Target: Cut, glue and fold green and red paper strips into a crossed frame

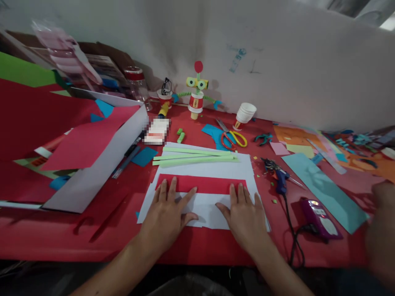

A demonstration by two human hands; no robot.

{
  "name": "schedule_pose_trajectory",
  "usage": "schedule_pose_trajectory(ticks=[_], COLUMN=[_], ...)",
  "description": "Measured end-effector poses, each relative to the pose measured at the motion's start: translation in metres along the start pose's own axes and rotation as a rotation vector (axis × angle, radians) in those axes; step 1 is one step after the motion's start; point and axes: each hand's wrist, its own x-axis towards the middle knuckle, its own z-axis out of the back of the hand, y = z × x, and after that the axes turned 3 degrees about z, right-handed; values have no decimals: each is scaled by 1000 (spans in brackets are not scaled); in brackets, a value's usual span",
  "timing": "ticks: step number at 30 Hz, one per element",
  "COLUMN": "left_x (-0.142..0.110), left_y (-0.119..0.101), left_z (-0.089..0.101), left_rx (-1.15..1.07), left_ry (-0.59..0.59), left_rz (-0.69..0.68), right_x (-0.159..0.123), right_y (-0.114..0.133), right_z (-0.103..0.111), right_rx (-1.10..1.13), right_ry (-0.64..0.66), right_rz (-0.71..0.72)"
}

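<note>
A red paper strip (202, 184) lies crosswise on a stack of white sheets (200, 209) in front of me. My left hand (168, 209) is open, its spread fingertips on the strip's left end. At the right end rest the fingertips of my right hand (243, 211), also open, thumb on the white sheet. Several thin light-green paper strips (197, 156) lie just beyond the red one. Behind them stands a paper-cup figure (195, 100) with round eyes, folded green arms and blue hands. A small folded green piece (180, 135) lies nearby.
Scissors (233, 139) lie beyond the sheets, near stacked paper cups (245, 115). To the right are a glue gun (281, 181) with a cord, a purple power box (321, 220) and teal paper (327, 189). A blurred co-worker's hand (384, 218) shows far right. A white box (101, 176) stands left.
</note>
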Motion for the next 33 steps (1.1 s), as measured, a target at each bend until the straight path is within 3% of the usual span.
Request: schedule_pose_trajectory(ticks=[5,10,12,14,17,19,21,24,26,30,33], left_x=[-2,-6,-4,-2,-1,-5,-13,-25,-25,0,31], left_y=[5,2,0,-2,1,8,18,33,35,15,-6], left_z=[-6,-3,1,5,5,0,-7,-11,-3,31,48], left_rx=[15,16,1,-16,-37,-41,-32,31,104,133,49], left_ry=[-40,-86,-72,-59,-65,-87,-121,-168,-174,-105,28], left_rz=[-132,-65,-57,-48,-49,-77,-79,4,93,236,103], right_x=[-11,-15,-11,-5,2,4,1,-7,-12,-16,-15], right_y=[-23,-26,-12,12,51,64,58,22,-3,-20,-16], right_z=[-6,-3,-3,-6,-16,-25,-33,-37,-34,-30,-33], right_rx=[-75,-88,-39,50,172,183,163,118,95,124,154], right_ry=[18,-69,-181,-268,-217,-197,-203,-187,-141,-106,-159], right_rz=[-65,-97,-78,38,224,207,164,55,17,17,-42])
